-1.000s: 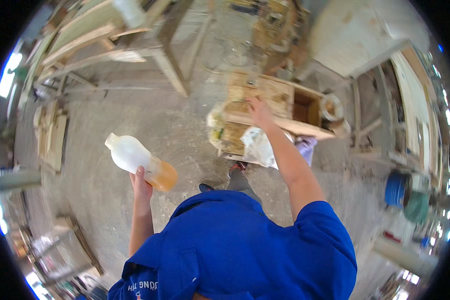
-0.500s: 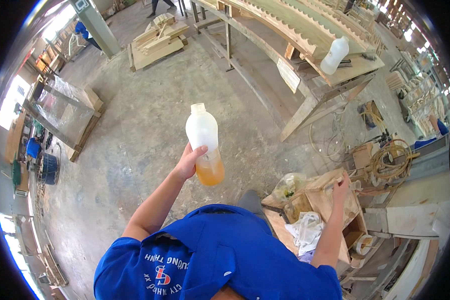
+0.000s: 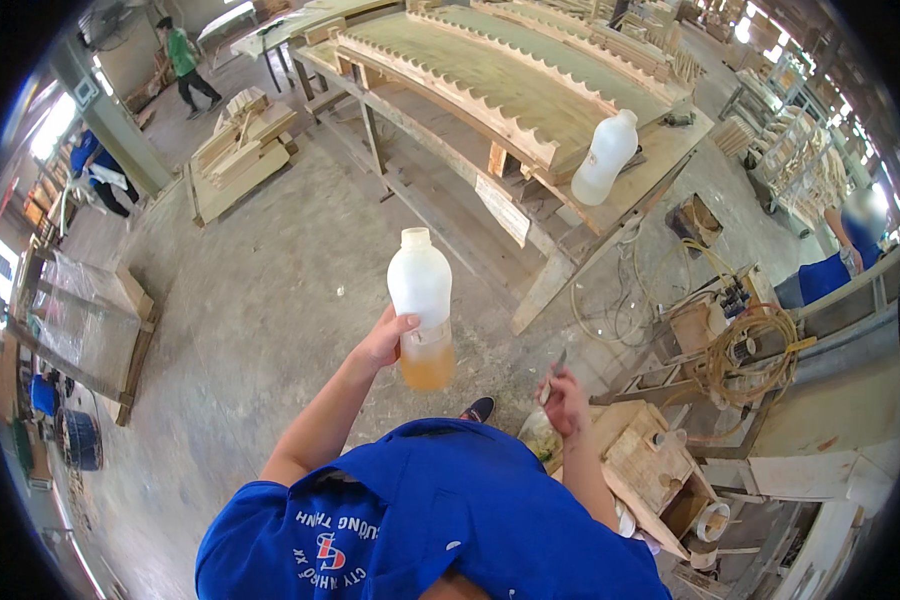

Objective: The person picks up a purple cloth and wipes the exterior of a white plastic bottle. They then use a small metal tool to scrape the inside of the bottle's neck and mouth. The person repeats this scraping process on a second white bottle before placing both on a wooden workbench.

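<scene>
My left hand (image 3: 383, 340) is wrapped round the waist of a translucent white plastic bottle (image 3: 420, 285). The bottle is upright and uncapped, with amber liquid in its lower part. To the right of it, my right hand (image 3: 567, 405) is raised with its fingers bent round a small, slim grey thing with a pointed end (image 3: 560, 364); its exact kind is too small to make out. Below that hand are a clear plastic bag (image 3: 541, 436) with something green inside and a wooden box (image 3: 642, 462).
A long workbench (image 3: 440, 130) carries scalloped wooden strips and a second white bottle (image 3: 607, 160). Coiled hoses (image 3: 750, 370) lie at the right. Stacked boards (image 3: 240, 150) and a plastic-wrapped pallet (image 3: 90, 320) stand left. Other people are farther off, one in green (image 3: 181, 55).
My right hand has lifted off the wooden box and moved left toward the bottle, now with the slim grey thing in it. The view has swung to the right.
</scene>
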Demonstrator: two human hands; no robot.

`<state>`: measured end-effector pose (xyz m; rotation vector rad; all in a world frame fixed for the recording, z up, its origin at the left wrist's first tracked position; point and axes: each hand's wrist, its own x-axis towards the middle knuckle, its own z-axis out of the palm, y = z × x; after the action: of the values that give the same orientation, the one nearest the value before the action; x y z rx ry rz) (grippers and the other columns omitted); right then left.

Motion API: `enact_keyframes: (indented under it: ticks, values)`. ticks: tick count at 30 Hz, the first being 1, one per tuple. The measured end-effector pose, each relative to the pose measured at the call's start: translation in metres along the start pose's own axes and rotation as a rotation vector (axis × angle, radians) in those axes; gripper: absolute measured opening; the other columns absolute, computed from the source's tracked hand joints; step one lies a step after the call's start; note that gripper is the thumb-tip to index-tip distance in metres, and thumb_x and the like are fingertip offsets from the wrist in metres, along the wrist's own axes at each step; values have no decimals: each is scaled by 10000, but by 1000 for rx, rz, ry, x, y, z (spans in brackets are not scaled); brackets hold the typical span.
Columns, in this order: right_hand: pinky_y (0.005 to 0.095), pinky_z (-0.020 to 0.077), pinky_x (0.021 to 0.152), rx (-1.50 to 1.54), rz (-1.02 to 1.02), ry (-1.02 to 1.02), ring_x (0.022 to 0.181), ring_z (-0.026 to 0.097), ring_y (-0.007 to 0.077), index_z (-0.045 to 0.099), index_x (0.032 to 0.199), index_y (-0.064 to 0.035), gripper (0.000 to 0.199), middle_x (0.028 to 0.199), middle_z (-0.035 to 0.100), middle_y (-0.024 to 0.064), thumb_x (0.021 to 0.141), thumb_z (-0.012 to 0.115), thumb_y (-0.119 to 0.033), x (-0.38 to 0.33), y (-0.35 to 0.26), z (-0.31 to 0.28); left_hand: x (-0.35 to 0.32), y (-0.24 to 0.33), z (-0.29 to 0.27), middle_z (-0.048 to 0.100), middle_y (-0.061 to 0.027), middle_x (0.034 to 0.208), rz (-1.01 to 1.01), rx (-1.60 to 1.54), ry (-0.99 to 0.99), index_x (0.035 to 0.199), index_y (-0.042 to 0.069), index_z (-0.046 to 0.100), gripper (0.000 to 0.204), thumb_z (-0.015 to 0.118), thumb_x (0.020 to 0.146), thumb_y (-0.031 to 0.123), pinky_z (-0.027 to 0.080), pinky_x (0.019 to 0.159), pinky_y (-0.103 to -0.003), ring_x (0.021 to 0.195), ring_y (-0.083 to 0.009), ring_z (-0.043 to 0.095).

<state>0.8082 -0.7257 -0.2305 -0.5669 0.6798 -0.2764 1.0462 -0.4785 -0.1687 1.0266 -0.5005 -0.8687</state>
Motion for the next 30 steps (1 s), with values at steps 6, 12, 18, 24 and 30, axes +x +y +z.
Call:
enact_keyframes:
  ticks: [6, 12, 18, 24, 30]
  values:
    - [266, 433, 566, -503, -366, -318, 620, 527, 139, 580, 1101, -20, 214, 790, 547, 39, 898, 531, -65, 70, -83, 147, 72, 21, 11, 606, -134, 1066, -122, -158, -150, 1239, 35, 488, 905, 611, 672, 730, 521, 791, -421, 900, -285, 631]
    - [249, 469, 628, -1116, -1134, -335, 706, 557, 138, 605, 1065, -20, 184, 863, 569, 64, 885, 578, -45, 104, -103, 258, 132, 36, -25, 609, -131, 1062, -213, -151, -277, 1243, 37, 490, 921, 584, 675, 755, 520, 788, -420, 897, -291, 633]
    - [253, 473, 619, -1075, -1217, -156, 711, 564, 143, 627, 1021, -26, 166, 870, 577, 76, 862, 590, -1, 133, -89, 286, 173, 51, -52, 594, -147, 1130, -270, -123, -191, 1302, 49, 453, 900, 497, 752, 761, 514, 834, -441, 979, -311, 623]
    - [273, 471, 608, -1096, -1227, -101, 716, 580, 183, 636, 977, -40, 164, 822, 568, 73, 828, 600, 20, 151, -73, 298, 195, 62, -74, 591, -158, 1150, -361, -211, -389, 1314, 71, 454, 947, 354, 758, 831, 514, 836, -453, 960, -320, 630]
    - [307, 476, 608, -1330, -1440, -229, 730, 584, 232, 642, 907, -75, 177, 801, 566, 64, 749, 656, 3, 154, -77, 295, 204, 62, -86, 600, -174, 1137, -378, -354, -411, 1328, 58, 433, 904, 355, 802, 788, 529, 819, -457, 978, -321, 634]
